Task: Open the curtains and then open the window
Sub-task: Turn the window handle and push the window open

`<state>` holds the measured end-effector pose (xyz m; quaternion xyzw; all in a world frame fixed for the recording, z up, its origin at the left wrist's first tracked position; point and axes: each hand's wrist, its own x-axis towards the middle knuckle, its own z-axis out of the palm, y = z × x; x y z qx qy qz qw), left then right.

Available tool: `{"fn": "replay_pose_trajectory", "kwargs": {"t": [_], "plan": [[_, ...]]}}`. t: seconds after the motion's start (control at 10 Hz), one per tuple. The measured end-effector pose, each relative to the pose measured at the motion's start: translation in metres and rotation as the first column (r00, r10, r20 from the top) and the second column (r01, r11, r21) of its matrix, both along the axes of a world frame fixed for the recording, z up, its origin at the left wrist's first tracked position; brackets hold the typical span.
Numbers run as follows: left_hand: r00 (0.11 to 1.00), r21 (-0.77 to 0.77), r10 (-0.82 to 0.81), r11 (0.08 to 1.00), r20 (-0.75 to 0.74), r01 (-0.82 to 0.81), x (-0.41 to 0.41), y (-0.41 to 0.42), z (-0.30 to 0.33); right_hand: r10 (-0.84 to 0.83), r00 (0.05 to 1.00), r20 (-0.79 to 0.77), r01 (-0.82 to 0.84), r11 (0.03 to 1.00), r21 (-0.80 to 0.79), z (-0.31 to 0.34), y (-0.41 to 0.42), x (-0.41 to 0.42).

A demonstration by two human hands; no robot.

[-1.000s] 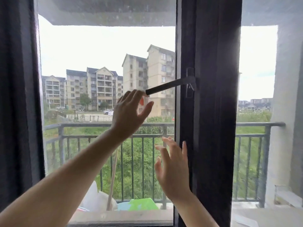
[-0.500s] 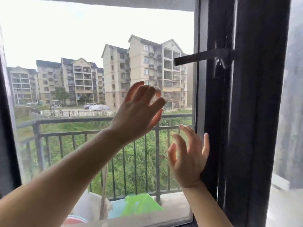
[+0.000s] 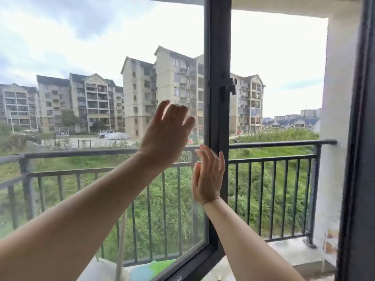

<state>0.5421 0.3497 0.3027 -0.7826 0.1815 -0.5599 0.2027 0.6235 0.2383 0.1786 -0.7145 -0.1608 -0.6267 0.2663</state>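
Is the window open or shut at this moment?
Open. The window sash is swung outward, leaving an unglazed gap between it and the fixed frame. The balcony railing shows directly through that gap.

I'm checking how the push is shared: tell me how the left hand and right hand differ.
The left hand is higher, over the glass pane; the right hand is lower, by the sash frame. The left hand looks larger, the right hand narrower, more edge-on. Both are open, fingers up, gripping nothing.
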Motion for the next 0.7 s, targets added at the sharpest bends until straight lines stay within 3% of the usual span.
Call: {"fn": "replay_pose_trajectory", "kwargs": {"t": [0.3, 0.5, 0.6, 0.7], "plan": [[0.985, -0.008, 0.167, 0.986, -0.042, -0.167, 0.060, 0.019, -0.004, 0.199, 0.979, -0.040, -0.198, 0.980, 0.008, 0.000, 0.035, 0.075], [0.977, -0.012, 0.176, 0.984, -0.124, -0.179, 0.050, 0.017, -0.004, 0.127, 0.971, -0.203, -0.149, 0.984, -0.095, 0.005, 0.028, 0.054], [0.951, -0.023, 0.187, 0.980, -0.248, -0.199, 0.030, 0.019, -0.007, 0.056, 0.825, -0.563, -0.240, 0.936, -0.258, 0.020, 0.020, 0.019], [0.896, -0.099, 0.213, 0.958, -0.391, -0.271, -0.004, 0.017, -0.021, -0.065, 0.583, -0.810, -0.339, 0.886, -0.316, 0.045, 0.011, -0.022]]}}
